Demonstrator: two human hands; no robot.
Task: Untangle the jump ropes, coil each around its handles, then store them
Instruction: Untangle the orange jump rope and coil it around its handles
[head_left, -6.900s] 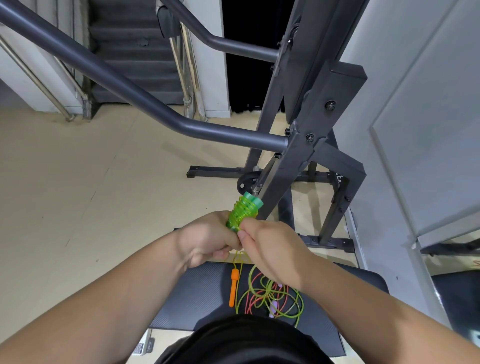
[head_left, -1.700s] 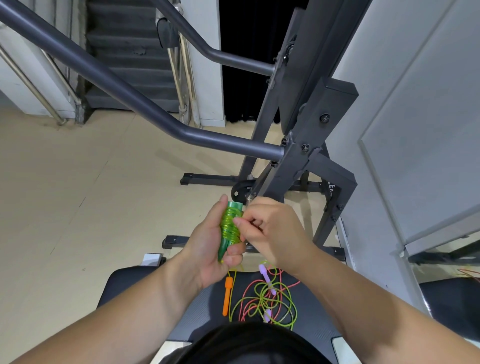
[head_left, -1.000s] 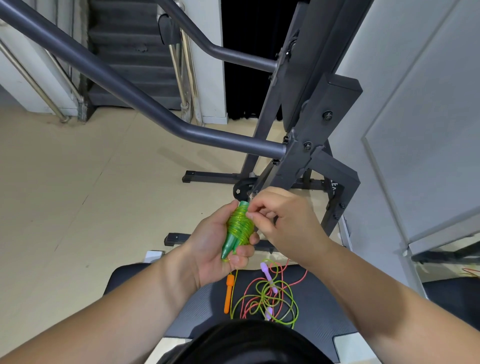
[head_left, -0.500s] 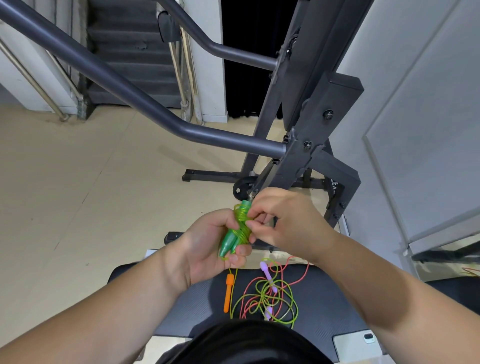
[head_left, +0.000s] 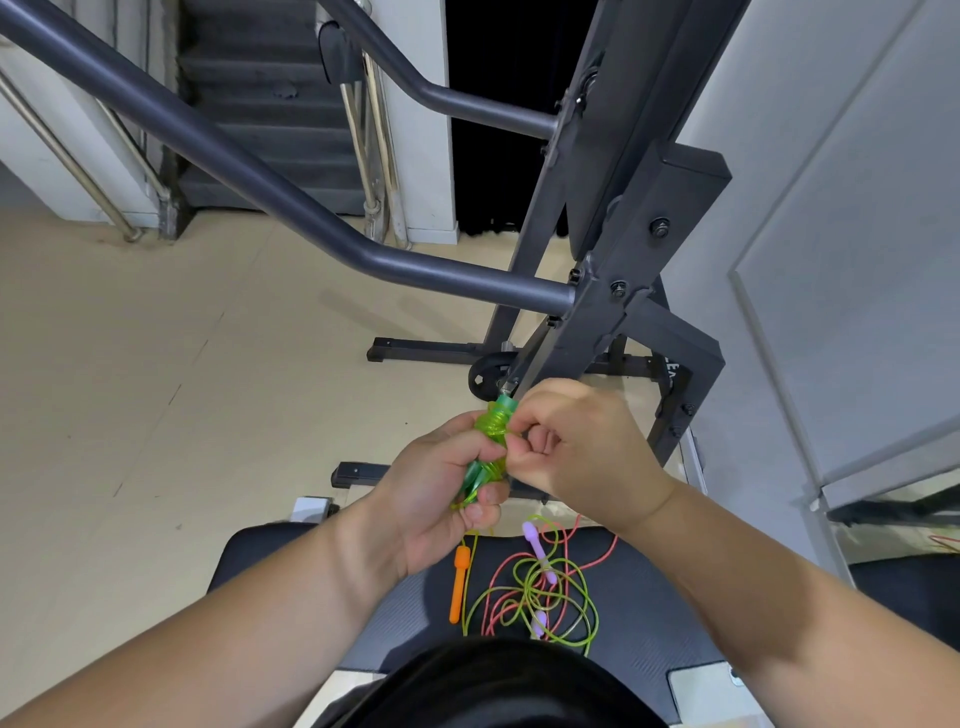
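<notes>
While the green jump rope (head_left: 488, 441) sits just above the frame's centre, its two handles side by side and cord coiled round their upper part, the left hand (head_left: 436, 499) wraps its fingers round the handles' lower ends. The right hand (head_left: 576, 441), fingers curled, pinches the cord at the coil's right edge. The step in hand looks like securing the last turn. It would go best with the cord kept taut, the free end tucked under a neighbouring wrap, and the left hand's grip firm so the turns cannot slide off. Lower down, on the black bench pad (head_left: 395, 597), lies a tangle of green and pink cords (head_left: 558, 605) with an orange handle (head_left: 459, 582) and a purple handle (head_left: 537, 545).
</notes>
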